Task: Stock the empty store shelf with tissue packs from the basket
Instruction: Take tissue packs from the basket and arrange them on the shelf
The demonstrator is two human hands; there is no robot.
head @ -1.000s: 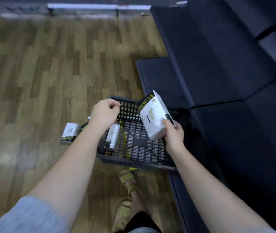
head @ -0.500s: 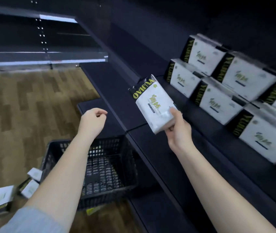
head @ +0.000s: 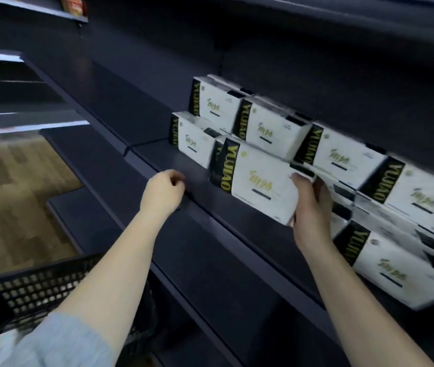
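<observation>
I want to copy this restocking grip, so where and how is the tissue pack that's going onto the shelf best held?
Hold the tissue pack by its short right end, coming from below-right as the right hand does: thumb on the front face, fingers behind. That probably leaves its left end free to slide in.

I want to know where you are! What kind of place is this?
Probably a shop. Long dark shelves hold rows of matching tissue packs, and a black shopping basket sits on the floor.
</observation>
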